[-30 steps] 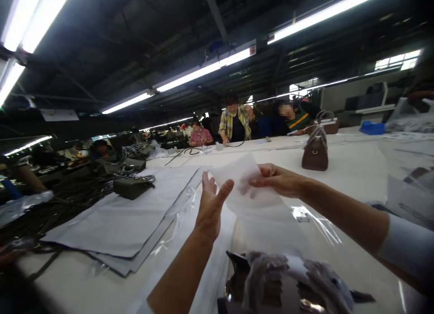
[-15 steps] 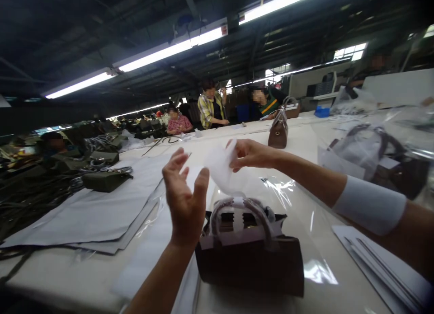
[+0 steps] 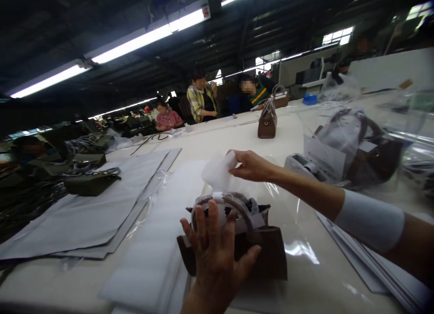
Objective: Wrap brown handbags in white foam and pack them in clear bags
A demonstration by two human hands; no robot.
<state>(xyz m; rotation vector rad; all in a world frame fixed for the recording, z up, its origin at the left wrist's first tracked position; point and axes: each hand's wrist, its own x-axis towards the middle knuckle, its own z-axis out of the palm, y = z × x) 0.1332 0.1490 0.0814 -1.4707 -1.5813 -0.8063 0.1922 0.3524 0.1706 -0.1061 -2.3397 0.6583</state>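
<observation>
A dark brown handbag [image 3: 267, 255] stands on the table before me, its top open and its handles [image 3: 242, 205] wrapped in clear film. My left hand [image 3: 217, 255] is spread over the near side of the bag, fingers apart; it hides part of the body and one handle, and I cannot tell how firmly it touches. Beyond the bag, my right hand [image 3: 249, 165] pinches a thin white translucent sheet [image 3: 217, 171] between thumb and fingers. The sheet hangs crumpled above the far side of the handles.
White foam sheets [image 3: 145, 255] lie left of the bag, beside large grey sheets [image 3: 101, 219]. Dark green bags [image 3: 90, 183] crowd the far left. A plastic-covered brown bag [image 3: 376, 165] stands right, another brown bag [image 3: 267, 124] farther back. Co-workers [image 3: 201, 99] are across the table.
My left hand has come down from beside the white sheet onto the handbag. The right hand still pinches the sheet. The whole view has shifted somewhat.
</observation>
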